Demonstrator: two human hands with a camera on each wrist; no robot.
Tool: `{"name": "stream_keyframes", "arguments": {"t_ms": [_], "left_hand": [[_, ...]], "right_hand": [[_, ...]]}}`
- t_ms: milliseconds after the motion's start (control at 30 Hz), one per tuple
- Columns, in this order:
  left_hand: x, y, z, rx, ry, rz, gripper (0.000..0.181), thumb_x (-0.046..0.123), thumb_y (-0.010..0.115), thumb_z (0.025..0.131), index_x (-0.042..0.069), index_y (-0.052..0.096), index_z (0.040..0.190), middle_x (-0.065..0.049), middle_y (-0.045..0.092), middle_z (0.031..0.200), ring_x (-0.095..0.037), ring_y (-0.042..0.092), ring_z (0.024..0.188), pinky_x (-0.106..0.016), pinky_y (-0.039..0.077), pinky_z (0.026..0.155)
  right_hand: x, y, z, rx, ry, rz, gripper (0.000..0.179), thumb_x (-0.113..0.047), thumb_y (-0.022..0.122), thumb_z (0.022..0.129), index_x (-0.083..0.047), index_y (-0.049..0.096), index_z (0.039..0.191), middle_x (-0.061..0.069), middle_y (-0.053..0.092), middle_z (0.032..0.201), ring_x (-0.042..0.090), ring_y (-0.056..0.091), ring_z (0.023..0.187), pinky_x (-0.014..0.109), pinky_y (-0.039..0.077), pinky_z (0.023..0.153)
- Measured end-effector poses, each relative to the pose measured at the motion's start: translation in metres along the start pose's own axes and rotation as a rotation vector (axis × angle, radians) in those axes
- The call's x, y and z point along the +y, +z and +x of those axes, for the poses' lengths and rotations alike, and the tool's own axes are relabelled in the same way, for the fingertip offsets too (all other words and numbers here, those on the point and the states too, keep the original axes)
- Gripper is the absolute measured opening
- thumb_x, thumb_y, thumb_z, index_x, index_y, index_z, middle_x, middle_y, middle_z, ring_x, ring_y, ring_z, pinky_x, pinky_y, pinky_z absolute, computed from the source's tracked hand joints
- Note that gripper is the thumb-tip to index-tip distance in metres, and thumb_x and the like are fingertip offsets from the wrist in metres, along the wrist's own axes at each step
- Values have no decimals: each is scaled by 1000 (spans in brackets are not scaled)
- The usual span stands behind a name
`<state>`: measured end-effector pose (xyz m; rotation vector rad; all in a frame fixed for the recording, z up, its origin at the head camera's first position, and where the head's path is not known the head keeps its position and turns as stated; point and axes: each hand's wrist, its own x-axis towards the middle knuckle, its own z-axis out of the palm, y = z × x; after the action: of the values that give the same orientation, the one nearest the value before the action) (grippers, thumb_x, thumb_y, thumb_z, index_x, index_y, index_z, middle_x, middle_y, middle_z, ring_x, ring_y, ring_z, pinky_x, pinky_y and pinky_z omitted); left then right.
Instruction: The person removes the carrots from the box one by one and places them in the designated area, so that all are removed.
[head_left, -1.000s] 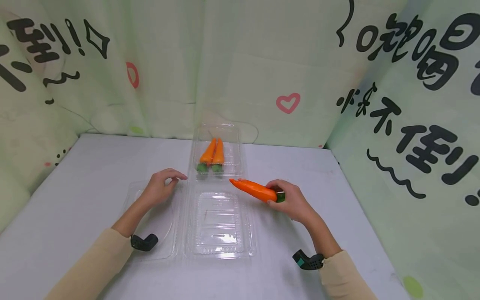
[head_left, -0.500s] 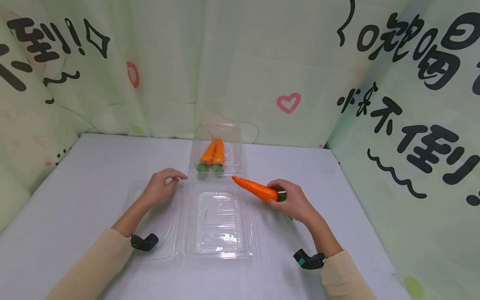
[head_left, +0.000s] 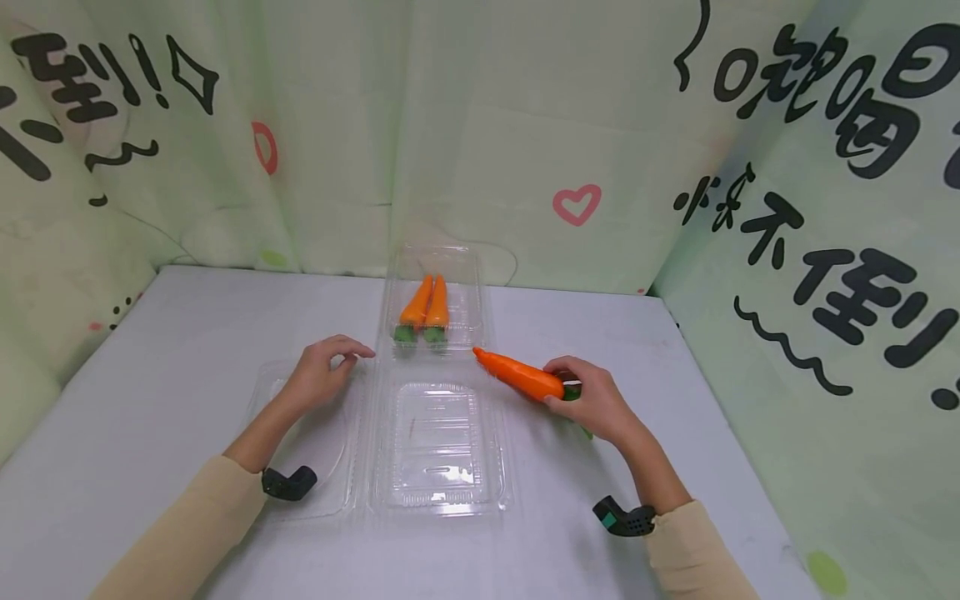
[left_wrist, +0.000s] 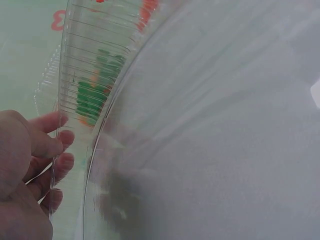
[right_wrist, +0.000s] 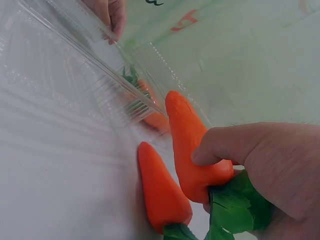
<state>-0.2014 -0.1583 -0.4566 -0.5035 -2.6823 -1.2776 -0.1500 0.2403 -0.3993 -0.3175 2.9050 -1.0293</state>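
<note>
Wrist cameras: black, strapped at both cuffs, lower left and lower right [head_left: 626, 518] of the head view.
Near container: clear plastic [head_left: 437, 446], lower centre; nothing orange in it.
Clear lid: just left of that container [head_left: 333, 462], partly under the left forearm.
Right hand: right of centre [head_left: 600, 404], closed round a carrot's thick end, thumb along its side.
Held carrot: right of centre [head_left: 525, 379], tip towards the upper left; its green leaves [right_wrist: 240, 205] trail below the palm. A firm but light grip there should steer the tip well; gathering the leaves would likely stop them snagging on thin plastic.
Loose carrot: lower middle of the right wrist view [right_wrist: 162, 195], just beside the held one, apparently on the counter [head_left: 600, 325]; lifting the wrist slightly should avoid knocking it.
Left hand: left of centre [head_left: 318, 375], fingers loosely bent at a clear edge; whether they grip cannot be told. Gentle steadying seems enough, since pressing could flex the plastic.
Far container: upper centre [head_left: 435, 260], with two carrots [head_left: 425, 304] side by side, green ends downward.
Curtain: pale green [head_left: 480, 125], across the top.
</note>
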Motion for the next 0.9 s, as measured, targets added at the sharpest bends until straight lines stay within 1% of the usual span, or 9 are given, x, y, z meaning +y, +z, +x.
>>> {"name": "stream_keyframes", "arguments": {"t_ms": [167, 267, 500, 733, 900], "left_hand": [[1, -1, 0, -6, -3, 3, 30, -9, 53, 92, 10, 74, 103, -10, 71, 106, -31, 63, 107, -51, 50, 96], [3, -2, 0, -14, -19, 2, 29, -7, 53, 93, 11, 73, 104, -10, 71, 107, -30, 63, 108, -50, 50, 98], [2, -1, 2, -23, -29, 8, 29, -5, 52, 94, 10, 73, 106, -10, 70, 109, -31, 62, 109, -52, 49, 98], [2, -1, 3, -20, -37, 7, 28, -5, 51, 94, 10, 73, 105, -10, 70, 108, -30, 62, 109, -51, 49, 99], [1, -1, 2, -13, -23, 5, 29, -7, 51, 93, 8, 73, 105, -11, 71, 107, -31, 62, 108, -52, 49, 98]], "right_hand": [[2, -2, 1, 12, -1, -4, 38, -7, 72, 83, -7, 60, 119, 14, 63, 120, 30, 61, 107, 45, 55, 92], [4, -5, 2, 17, -11, -5, 38, -7, 72, 83, -6, 60, 119, 14, 63, 119, 30, 61, 107, 45, 55, 92], [11, -6, 6, 21, -18, -5, 38, -6, 71, 84, -6, 59, 120, 15, 63, 119, 31, 62, 107, 45, 55, 92], [15, -6, 8, 20, 7, -4, 39, -7, 70, 85, -6, 58, 121, 15, 63, 121, 32, 62, 108, 46, 54, 93], [18, -6, 9, 15, 34, -7, 39, -8, 69, 85, -7, 58, 123, 15, 62, 123, 33, 61, 110, 47, 53, 94]]}}
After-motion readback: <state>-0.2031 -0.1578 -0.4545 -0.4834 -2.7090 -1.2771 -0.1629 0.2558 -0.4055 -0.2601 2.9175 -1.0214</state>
